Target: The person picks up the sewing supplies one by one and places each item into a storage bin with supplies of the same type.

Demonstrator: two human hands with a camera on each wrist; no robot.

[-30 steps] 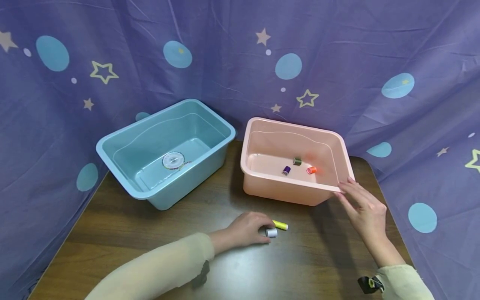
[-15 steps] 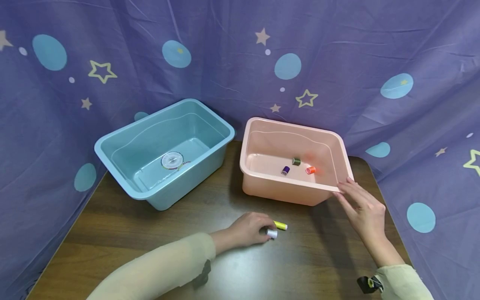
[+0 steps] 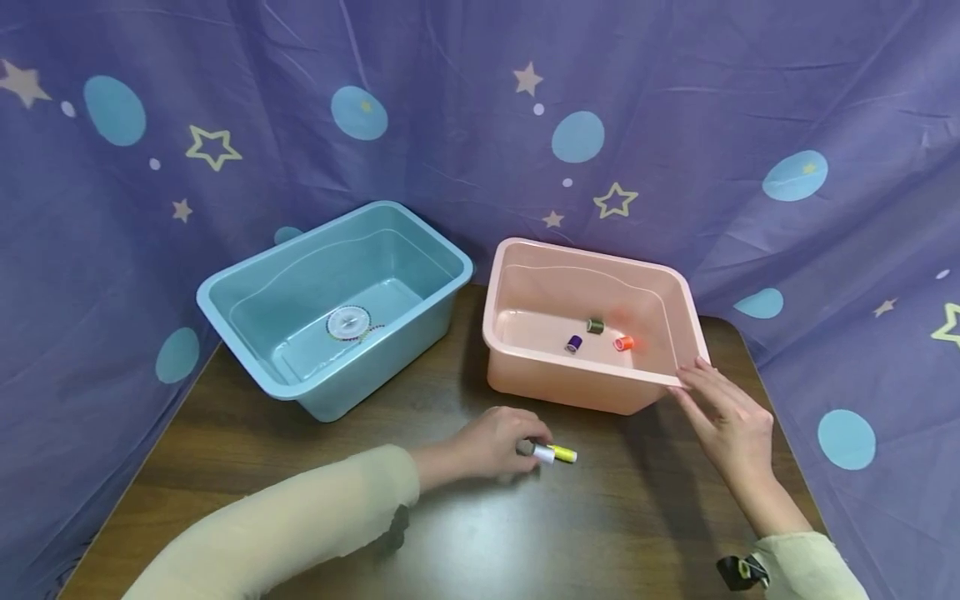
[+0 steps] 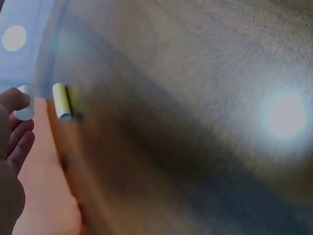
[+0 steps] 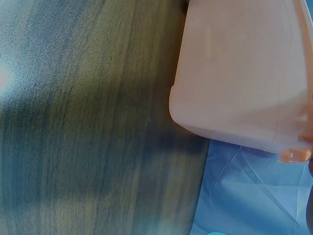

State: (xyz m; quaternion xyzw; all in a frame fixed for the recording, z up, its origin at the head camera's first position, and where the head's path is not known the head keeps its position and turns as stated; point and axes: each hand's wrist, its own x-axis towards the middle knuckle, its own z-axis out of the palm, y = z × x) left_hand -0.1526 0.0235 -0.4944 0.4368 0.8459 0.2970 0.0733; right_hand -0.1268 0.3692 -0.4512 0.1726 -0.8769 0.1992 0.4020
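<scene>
My left hand (image 3: 495, 442) pinches a white thread spool (image 3: 543, 454) between thumb and fingers, just above the table. In the left wrist view that white spool (image 4: 25, 111) is seen off the wood, partly covered by the thumb. Close beside it a yellow thread spool (image 3: 565, 455) lies on the table; its left end is partly hidden in the head view. My right hand (image 3: 731, 425) grips the near right corner of the pink bin (image 3: 562, 372), fingers at the rim and thumb just below. Inside that bin lie a purple spool (image 3: 573, 343), a green spool (image 3: 596, 326) and an orange spool (image 3: 624, 342).
A blue bin (image 3: 397, 337) stands at the back left of the wooden table (image 3: 585, 533). In it lies a round wheel of pins (image 3: 348, 322) with colored heads, and what looks like another beside it. A purple patterned curtain (image 3: 465, 125) hangs behind both bins.
My left hand has raised the white spool from the table and shifted slightly away from me. The right hand stays at the pink bin's corner.
</scene>
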